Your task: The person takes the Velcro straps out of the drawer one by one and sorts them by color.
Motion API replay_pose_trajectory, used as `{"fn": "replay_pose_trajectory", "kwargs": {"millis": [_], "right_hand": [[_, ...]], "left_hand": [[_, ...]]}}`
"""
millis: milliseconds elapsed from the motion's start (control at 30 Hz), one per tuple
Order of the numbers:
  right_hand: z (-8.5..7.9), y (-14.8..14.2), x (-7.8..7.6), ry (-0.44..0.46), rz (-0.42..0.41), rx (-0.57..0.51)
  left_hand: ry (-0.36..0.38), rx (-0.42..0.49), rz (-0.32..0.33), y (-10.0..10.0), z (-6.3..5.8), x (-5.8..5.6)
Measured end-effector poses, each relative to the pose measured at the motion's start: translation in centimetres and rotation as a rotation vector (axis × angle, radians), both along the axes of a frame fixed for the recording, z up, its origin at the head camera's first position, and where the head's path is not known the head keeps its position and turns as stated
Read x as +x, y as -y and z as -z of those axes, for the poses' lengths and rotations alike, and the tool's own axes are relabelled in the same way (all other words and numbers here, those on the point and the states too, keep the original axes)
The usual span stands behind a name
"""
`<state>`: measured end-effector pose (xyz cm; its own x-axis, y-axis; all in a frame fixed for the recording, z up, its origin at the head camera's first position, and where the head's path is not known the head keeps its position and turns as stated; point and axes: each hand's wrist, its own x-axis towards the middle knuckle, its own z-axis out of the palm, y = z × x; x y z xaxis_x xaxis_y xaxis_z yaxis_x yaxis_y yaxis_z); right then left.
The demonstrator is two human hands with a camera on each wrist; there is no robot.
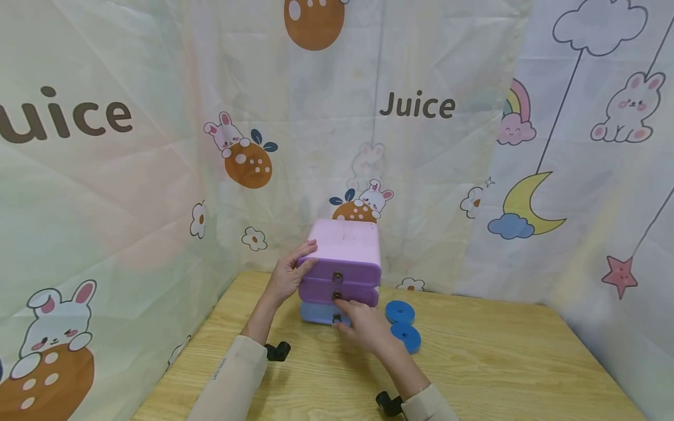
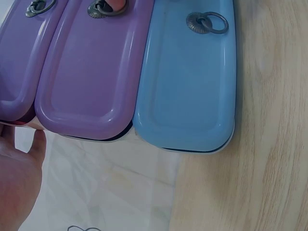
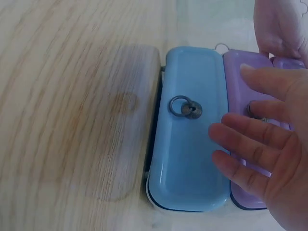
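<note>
Seemingly little is done: on the worktop [image 1: 500, 362], the drawer box [image 1: 346, 241] has its middle drawer [image 1: 315, 290] barely out, the left hand [image 1: 286, 278] spread at the box's upper left corner, the right hand [image 1: 365, 326], grip apart, fingering that drawer's ring [image 1: 337, 294], its pull apparently left to finish.

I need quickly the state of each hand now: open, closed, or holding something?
Left hand: open, resting against the upper left of the drawer box.
Right hand: open, index fingertip at the ring handle of the middle drawer.

Middle ring pull [image 2: 96, 9] partly hidden behind fingertip [image 2: 115, 4]
</note>
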<state>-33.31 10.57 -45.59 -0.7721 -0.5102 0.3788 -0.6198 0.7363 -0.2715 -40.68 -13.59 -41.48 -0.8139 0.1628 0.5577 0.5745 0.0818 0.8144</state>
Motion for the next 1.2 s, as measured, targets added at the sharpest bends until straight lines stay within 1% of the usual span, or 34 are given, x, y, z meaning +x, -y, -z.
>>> {"fn": "replay_pose_trajectory", "kwargs": {"millis": [67, 133, 233, 333, 533, 667, 800, 1033, 1200], "right_hand": [[0.0, 0.2, 0.0, 0.033, -0.017, -0.032], [0.1, 0.4, 0.1, 0.045, -0.031, -0.056], [0.1, 0.7, 0.1, 0.022, -0.038, -0.076], [0.1, 1.0, 0.1, -0.023, -0.026, -0.104], [0.3, 1.2, -0.4, -0.123, 0.015, -0.244], [0.6, 1.3, -1.0, -0.200, 0.029, -0.298], [0.6, 1.3, -1.2, -0.234, 0.033, -0.323], [0.5, 1.2, -1.1, -0.221, 0.011, -0.282], [0.6, 1.1, -1.1, -0.226, 0.000, -0.289]], "left_hand": [[0.003, -0.004, -0.003, 0.0, 0.0, 0.0], [0.005, -0.009, -0.007, 0.1, 0.0, -0.1], [0.006, -0.012, -0.011, 0.1, 0.1, -0.1], [-0.002, -0.013, -0.011, 0.1, 0.2, -0.1], [-0.001, -0.003, 0.000, 0.0, 0.1, 0.1], [0.008, 0.005, 0.007, -0.1, 0.0, 0.1], [0.002, 0.006, -0.001, 0.0, 0.0, 0.0], [0.000, -0.001, 0.000, 0.1, -0.2, 0.0], [0.004, -0.005, -0.004, 0.1, -0.1, 0.0]]}}
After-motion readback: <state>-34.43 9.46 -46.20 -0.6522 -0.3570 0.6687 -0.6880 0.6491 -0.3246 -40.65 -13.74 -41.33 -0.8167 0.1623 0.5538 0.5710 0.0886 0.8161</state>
